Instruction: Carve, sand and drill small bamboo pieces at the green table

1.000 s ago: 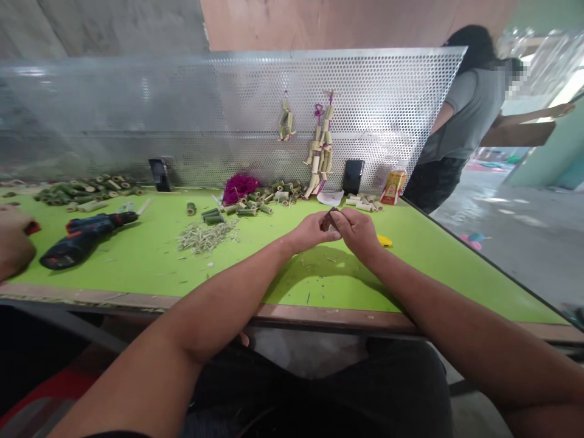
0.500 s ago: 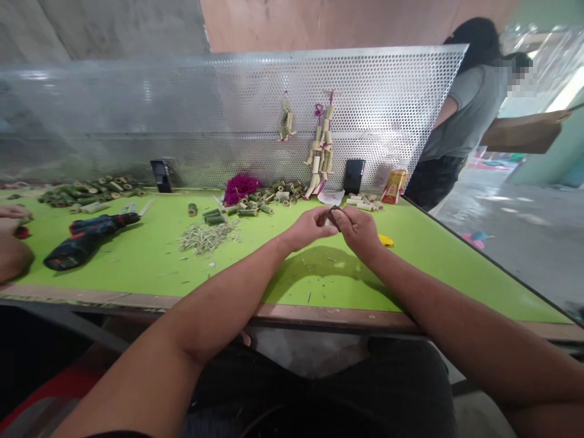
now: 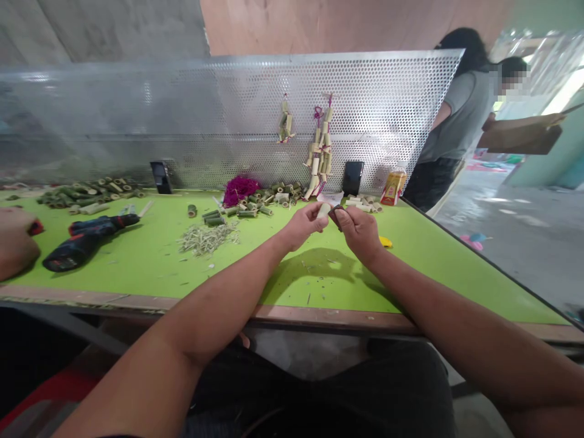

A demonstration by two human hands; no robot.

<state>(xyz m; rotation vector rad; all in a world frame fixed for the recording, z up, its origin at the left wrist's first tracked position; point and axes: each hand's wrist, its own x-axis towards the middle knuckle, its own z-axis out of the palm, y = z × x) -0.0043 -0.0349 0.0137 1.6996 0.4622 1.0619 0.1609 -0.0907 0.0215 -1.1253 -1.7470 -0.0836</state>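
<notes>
Over the green table [image 3: 456,261], my left hand [image 3: 305,226] pinches a short pale bamboo piece [image 3: 323,210]. My right hand [image 3: 360,231] is closed on a dark, flat piece [image 3: 336,216], which looks like sandpaper, though its folds are too small to tell. The two held items are close together, at about the same height. Small shavings lie on the table below my hands. Just right of my right hand is a yellow object [image 3: 385,242], partly hidden by it. Pale bamboo pieces [image 3: 360,203] lie behind my hands.
A power drill [image 3: 86,240], shavings pile [image 3: 205,237], green bamboo pieces [image 3: 91,193] and purple string [image 3: 239,190] lie leftward. Phones [image 3: 353,177] and a bottle [image 3: 393,185] stand behind. Another person's hand [image 3: 16,243] is at far left; people [image 3: 465,121] stand right.
My hands have parted slightly, and the pale bamboo piece shows more between them, apart from the dark piece. At far left, the other person's hand has moved right.
</notes>
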